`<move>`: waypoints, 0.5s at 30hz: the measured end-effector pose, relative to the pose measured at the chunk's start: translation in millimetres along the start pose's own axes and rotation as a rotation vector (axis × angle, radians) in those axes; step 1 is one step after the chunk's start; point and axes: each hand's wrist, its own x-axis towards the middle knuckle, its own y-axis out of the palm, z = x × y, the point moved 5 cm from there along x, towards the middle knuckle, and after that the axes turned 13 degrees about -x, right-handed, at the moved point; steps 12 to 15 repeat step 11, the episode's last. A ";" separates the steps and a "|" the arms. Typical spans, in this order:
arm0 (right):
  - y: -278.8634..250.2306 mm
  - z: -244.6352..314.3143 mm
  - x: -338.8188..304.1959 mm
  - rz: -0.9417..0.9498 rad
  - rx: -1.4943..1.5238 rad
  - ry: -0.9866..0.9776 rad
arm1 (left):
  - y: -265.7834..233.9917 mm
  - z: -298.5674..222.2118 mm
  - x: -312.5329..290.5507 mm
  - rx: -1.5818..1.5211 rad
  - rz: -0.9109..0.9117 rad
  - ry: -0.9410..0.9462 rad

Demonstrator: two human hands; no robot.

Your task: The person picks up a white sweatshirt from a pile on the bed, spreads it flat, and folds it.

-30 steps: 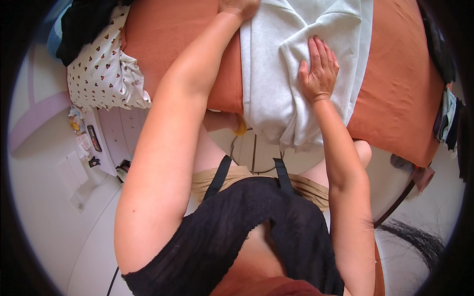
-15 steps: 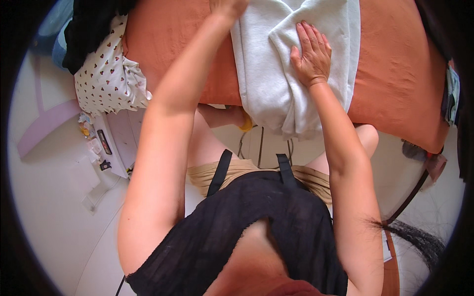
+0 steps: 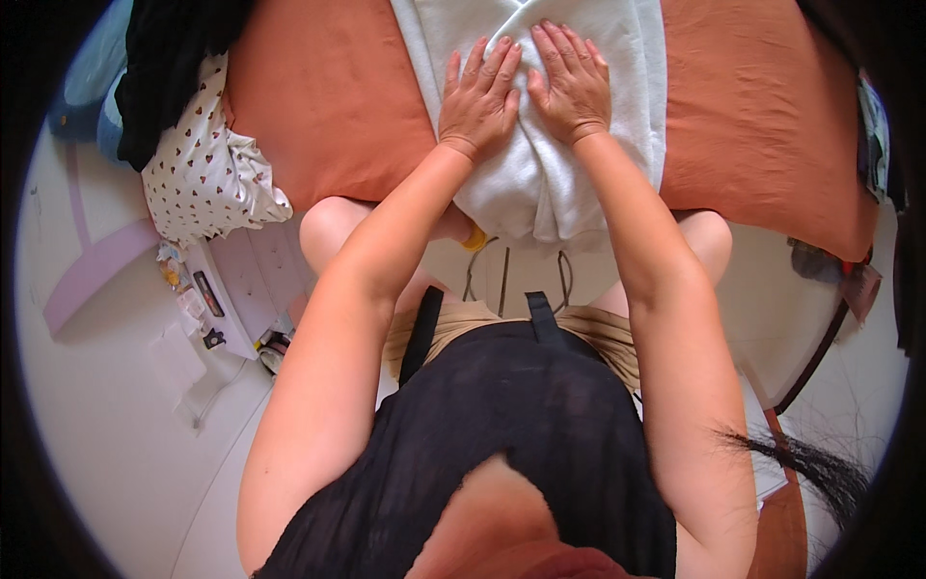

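A light grey garment [image 3: 632,116], thick like a sweatshirt, lies folded over itself on an orange-brown bed cover [image 3: 333,106]. Its lower end hangs past the cover's near edge in soft folds. Both my hands lie flat on the cloth, side by side. My left hand [image 3: 479,101] presses on its left half, fingers stretched and slightly spread. Close beside it, my right hand [image 3: 574,82] rests palm down with its fingers extended. Neither hand grips the fabric. The garment's far end runs out of the picture at the top.
A white cloth with small heart-like prints [image 3: 198,164] hangs at the bed's left corner, beside dark and blue fabric. Below it stands a small drawer unit [image 3: 256,265] with small items. More clothing [image 3: 875,154] sits at the right edge. My knees are under the bed's near edge.
My left hand has come down from the top edge onto the garment, next to the right. My right hand has moved slightly up and left. The whole view has shifted a little.
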 end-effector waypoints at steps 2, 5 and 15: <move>2.5 -3.3 -0.7 -0.007 -0.003 0.000 | 1.9 0.3 0.5 -0.006 0.015 -0.005; 4.7 -2.2 0.9 0.001 0.049 -0.008 | 3.0 5.2 -2.7 0.011 0.023 -0.022; 9.9 5.3 1.6 0.061 0.048 0.007 | 4.5 14.6 -5.9 0.035 0.039 -0.064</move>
